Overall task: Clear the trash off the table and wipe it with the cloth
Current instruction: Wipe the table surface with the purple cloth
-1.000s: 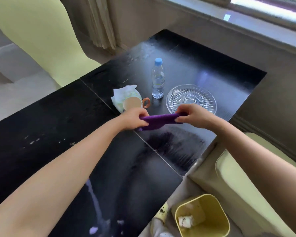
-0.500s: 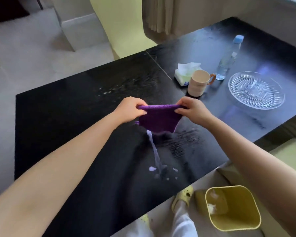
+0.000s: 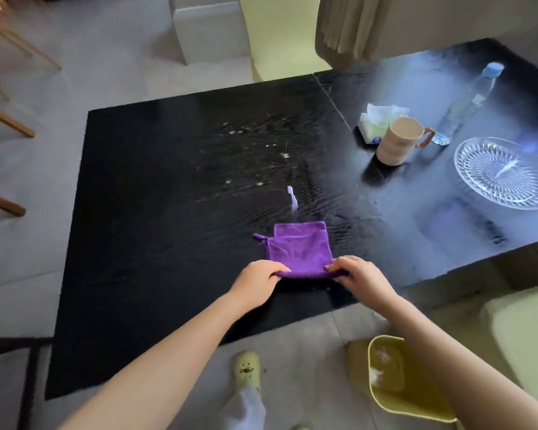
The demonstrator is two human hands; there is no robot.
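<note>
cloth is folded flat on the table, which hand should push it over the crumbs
Left, probably: the left hand pinches the cloth on the side nearer the crumbs; the right hand would reach across.

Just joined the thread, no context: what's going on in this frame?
A person is at a black table with a folded purple cloth laid flat on it. The left hand and right hand each pinch a near corner. Crumbs lie beyond the cloth, not yet wiped. A mug, tissue pack, water bottle and glass plate stand at the far right. A yellow bin sits on the floor.
</note>
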